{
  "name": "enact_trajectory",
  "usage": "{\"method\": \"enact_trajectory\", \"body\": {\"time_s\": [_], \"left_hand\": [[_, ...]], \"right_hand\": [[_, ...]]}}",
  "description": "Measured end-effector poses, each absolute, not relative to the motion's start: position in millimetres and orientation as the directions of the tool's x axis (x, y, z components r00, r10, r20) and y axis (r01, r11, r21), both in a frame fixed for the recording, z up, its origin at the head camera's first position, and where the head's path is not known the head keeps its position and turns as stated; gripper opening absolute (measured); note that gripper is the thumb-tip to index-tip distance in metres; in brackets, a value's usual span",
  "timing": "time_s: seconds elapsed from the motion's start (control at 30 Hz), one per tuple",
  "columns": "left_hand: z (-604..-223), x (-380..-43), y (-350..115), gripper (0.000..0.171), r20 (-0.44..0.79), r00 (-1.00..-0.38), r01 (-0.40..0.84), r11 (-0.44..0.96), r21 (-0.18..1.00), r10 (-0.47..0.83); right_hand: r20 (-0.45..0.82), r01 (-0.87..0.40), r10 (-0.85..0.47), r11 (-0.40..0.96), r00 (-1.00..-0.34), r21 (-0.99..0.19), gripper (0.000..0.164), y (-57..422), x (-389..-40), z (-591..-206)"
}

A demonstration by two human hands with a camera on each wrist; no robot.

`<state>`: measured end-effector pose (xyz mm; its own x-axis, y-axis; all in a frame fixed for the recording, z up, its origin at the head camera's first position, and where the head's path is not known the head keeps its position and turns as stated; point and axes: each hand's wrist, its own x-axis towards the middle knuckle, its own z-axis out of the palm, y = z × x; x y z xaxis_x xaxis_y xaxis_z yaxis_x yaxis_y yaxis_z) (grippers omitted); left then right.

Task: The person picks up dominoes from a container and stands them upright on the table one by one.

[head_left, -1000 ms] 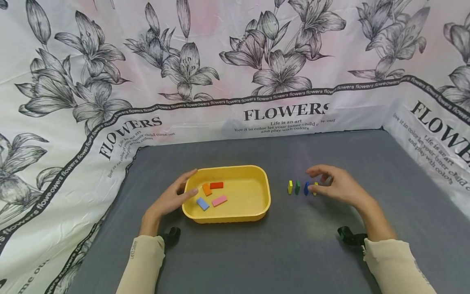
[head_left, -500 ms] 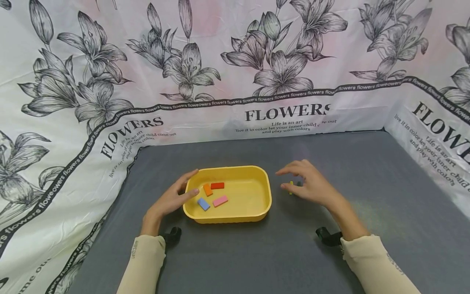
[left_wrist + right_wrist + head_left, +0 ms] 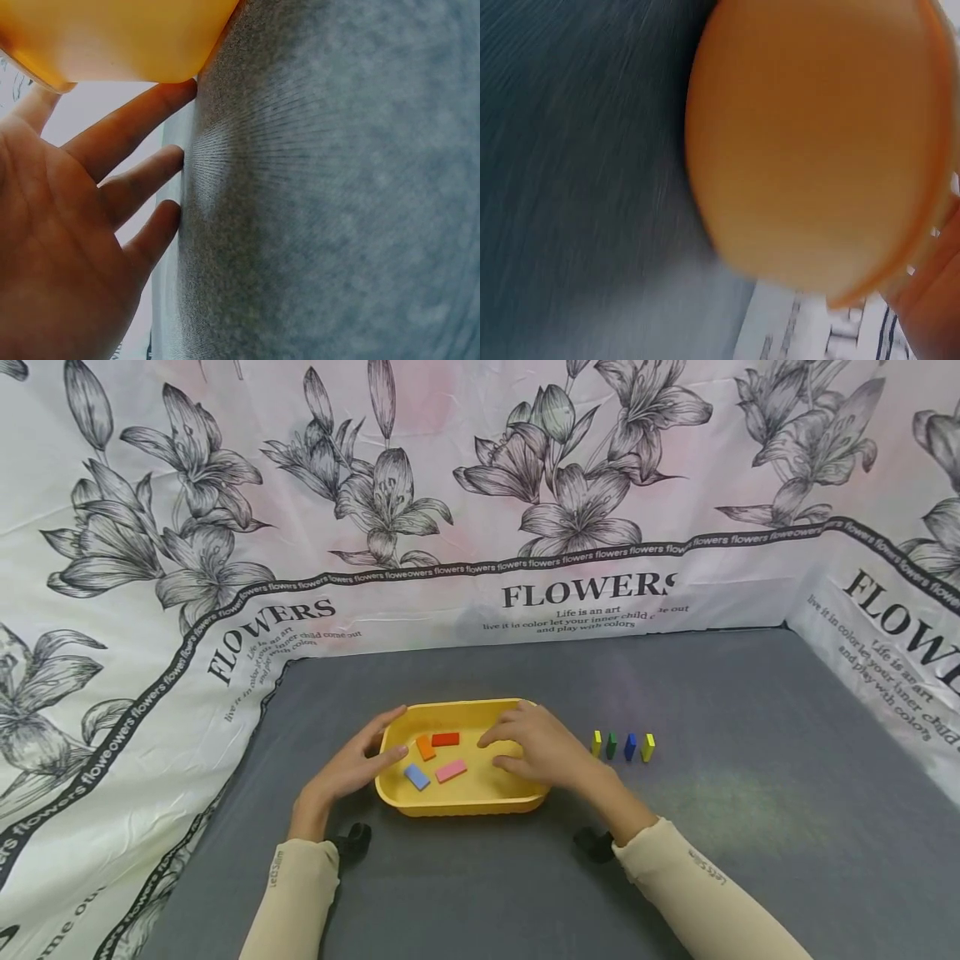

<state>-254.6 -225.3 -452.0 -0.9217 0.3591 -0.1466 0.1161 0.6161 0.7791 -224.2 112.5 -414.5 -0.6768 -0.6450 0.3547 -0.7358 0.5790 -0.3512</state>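
Note:
My left hand (image 3: 351, 762) holds the left end of a yellow plastic tray (image 3: 459, 810), its thumb over the rim and its other fingers outside. In the left wrist view those fingers are fairly straight, one touching the tray's wall. Inside the tray lie a red block (image 3: 446, 739), an orange block (image 3: 425, 747), a pink block (image 3: 451, 771) and a light blue block (image 3: 417, 777). Over the tray's right half hovers my right hand (image 3: 543, 750), fingers loosely bent and apart from the thumb; nothing shows between them. The right wrist view is blurred, mostly the tray's outer wall (image 3: 810, 142).
To the right of the tray, a yellow block (image 3: 596, 743), a green block (image 3: 611, 746), a blue block (image 3: 628, 747) and another yellow block (image 3: 648, 747) stand upright in a row on the grey table (image 3: 750, 843). Flower-printed cloth (image 3: 420, 610) hangs behind and at the sides.
My right hand has swept left from the row of standing blocks to over the tray. The row stands as before, in full view again. My left hand and the tray stay put.

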Motion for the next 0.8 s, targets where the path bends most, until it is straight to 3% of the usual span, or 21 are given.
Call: {"method": "enact_trajectory", "body": {"time_s": [0.43,0.8], "left_hand": [[-449,-253,-225,0.070,-0.134,-0.919,0.130,0.606,0.785,0.371],[-449,-253,-225,0.069,-0.135,-0.918,0.125,0.596,0.793,0.373]], "right_hand": [[0.158,-0.732,-0.717,0.647,-0.679,-0.211,0.017,46,-235,-421],[0.034,-0.699,-0.709,0.685,-0.704,-0.204,0.021,23,-239,-431]]}}
